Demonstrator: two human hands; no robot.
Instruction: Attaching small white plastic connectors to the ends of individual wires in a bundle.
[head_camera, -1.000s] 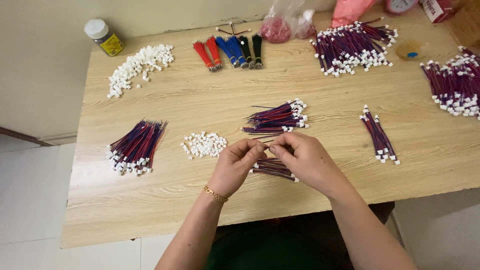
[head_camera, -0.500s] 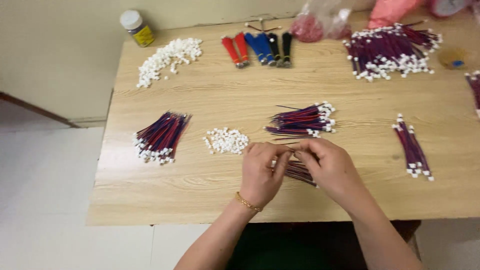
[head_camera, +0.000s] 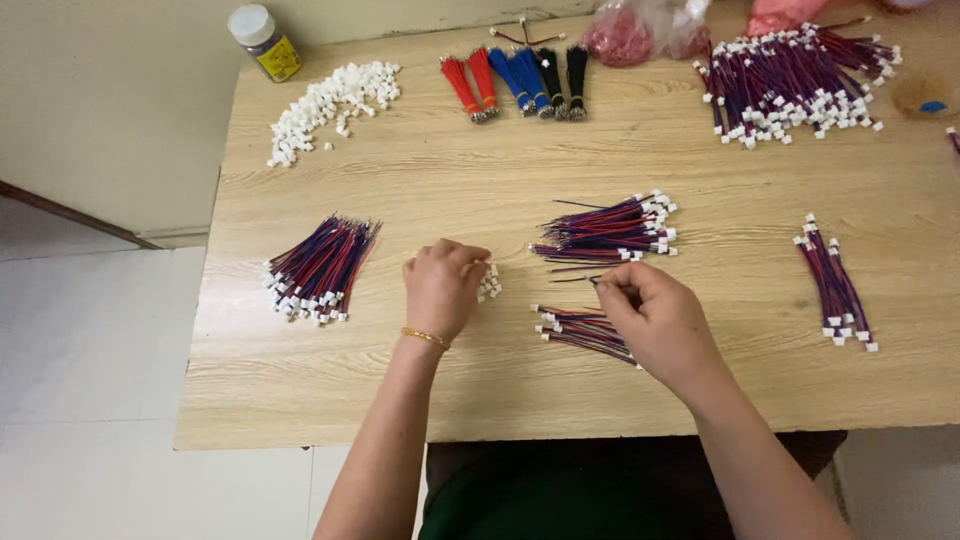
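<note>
Since the earlier frame, my hands have come apart: they were joined over one spot and now sit well apart. My left hand (head_camera: 443, 288) has gone to the small heap of white connectors (head_camera: 489, 284) and covers most of it, fingers curled down onto the pieces; I cannot tell whether it has one pinched. My right hand (head_camera: 655, 318) pinches the end of a thin wire (head_camera: 572, 279) between thumb and forefinger, just above the small wire bundle (head_camera: 580, 328) lying on the worktop (head_camera: 640, 400) beneath it. Just beyond lies a larger bundle (head_camera: 610, 228) with white plugs at its right end. Further left rests another bundle (head_camera: 320, 268), plugs toward me. On the right lies a slim bundle (head_camera: 836, 285). Along the far edge: loose white connectors (head_camera: 330, 105), a capped jar (head_camera: 263, 42), red, blue and black wire tassels (head_camera: 517, 82), a big pile (head_camera: 790, 85) and a plastic bag (head_camera: 640, 30).
</note>
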